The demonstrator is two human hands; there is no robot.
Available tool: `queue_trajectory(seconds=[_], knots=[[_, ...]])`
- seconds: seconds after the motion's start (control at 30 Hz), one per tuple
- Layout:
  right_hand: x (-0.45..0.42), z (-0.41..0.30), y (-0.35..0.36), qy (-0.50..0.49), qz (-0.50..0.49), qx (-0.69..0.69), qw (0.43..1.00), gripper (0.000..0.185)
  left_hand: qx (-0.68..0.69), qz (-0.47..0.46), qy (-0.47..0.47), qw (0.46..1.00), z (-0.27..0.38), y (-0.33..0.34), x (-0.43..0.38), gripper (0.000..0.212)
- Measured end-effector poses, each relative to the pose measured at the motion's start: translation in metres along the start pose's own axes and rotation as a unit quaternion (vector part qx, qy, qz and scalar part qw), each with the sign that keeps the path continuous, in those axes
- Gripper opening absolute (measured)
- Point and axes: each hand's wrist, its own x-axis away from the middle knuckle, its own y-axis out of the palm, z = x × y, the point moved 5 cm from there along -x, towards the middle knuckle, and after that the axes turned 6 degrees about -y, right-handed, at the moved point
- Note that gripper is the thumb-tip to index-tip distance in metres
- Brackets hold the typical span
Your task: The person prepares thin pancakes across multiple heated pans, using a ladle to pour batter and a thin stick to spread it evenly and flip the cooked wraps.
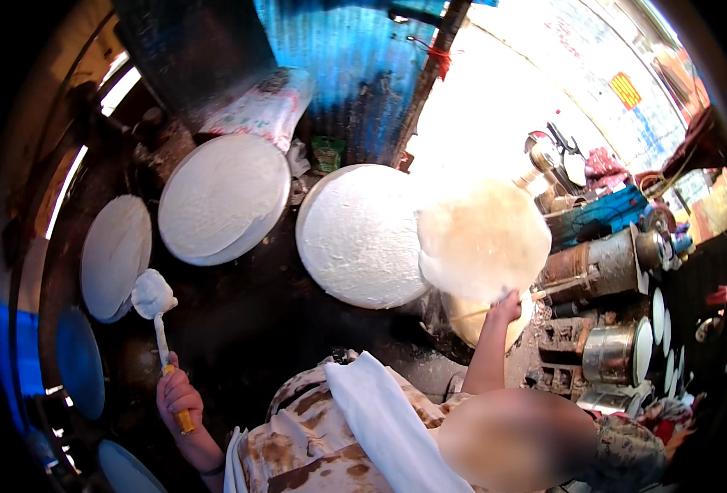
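In my left hand point(178, 400) I grip the yellow handle of a ladle-like tool point(160, 336), whose shaft and rounded head are coated in white batter or dough. The tool is upright, near a round white sheet point(117, 256) on the left. My right hand point(506, 307) is closed at the lower edge of a large, thin round flatbread point(483, 237), which looks raised and slightly blurred. Below it lies another yellowish round point(483, 326), with a thin stick crossing by my hand. A thick white round point(363, 237) is directly left of the flatbread.
Another white round point(225, 197) stands at the upper left, below a printed sack point(265, 111). Blue corrugated metal point(351, 68) rises behind. Metal cylinders point(616, 354), concrete blocks point(564, 336) and cookware crowd the right. A blurred patch covers the lower right beside patterned cloth.
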Motion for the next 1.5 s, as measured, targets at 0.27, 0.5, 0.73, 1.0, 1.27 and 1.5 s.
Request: queue_trajectory(seconds=[0.27,0.5,0.73,1.0,1.27,1.5], knots=[[0.009,0.109,-0.126,0.148,0.348,0.199,0.904,0.034,0.061,0.021,0.015,0.998,-0.021,0.002,-0.045,0.042],[-0.069,0.099,-0.124,0.08,0.103,0.277,0.952,0.038,0.112,0.004,-0.021,0.993,-0.011,0.009,-0.051,0.033],[-0.023,0.056,0.025,0.017,-0.172,0.292,0.941,0.044,0.089,-0.061,0.048,0.993,0.021,0.043,-0.008,0.037],[0.182,0.032,0.156,0.021,-0.43,0.2,0.88,0.052,-0.014,-0.039,0.095,0.995,0.143,0.079,0.084,0.034],[0.677,0.087,0.176,-0.087,-0.761,0.143,0.627,0.021,-0.084,0.021,0.117,0.989,0.29,0.087,0.175,0.03],[0.978,0.102,0.091,-0.252,-0.893,0.004,0.372,0.018,-0.33,0.276,0.209,0.878,0.38,0.112,0.203,0.016]])
